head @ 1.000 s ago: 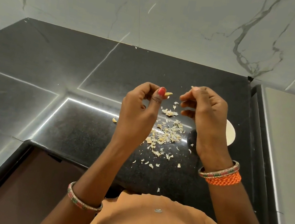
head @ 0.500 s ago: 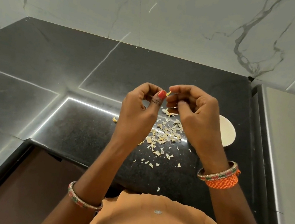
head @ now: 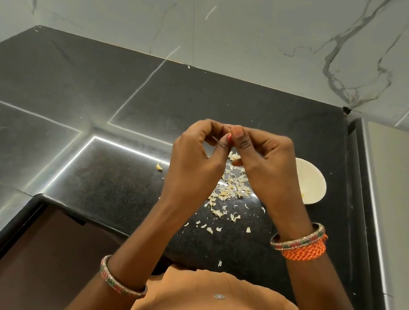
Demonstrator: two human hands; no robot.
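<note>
Small piece, pinched where the two hands meet, is almost wholly hidden by the fingertips, so I cannot tell its shape. The left hand [head: 197, 159] and the right hand [head: 264, 165] are raised above the black counter [head: 110, 187], their thumbs and forefingers pressed together around it and the other fingers curled. Directly below them a heap of pale peel scraps [head: 231, 184] lies on the counter, with one stray scrap [head: 159, 166] off to the left. A white bowl [head: 313, 185] stands just behind the right hand.
</note>
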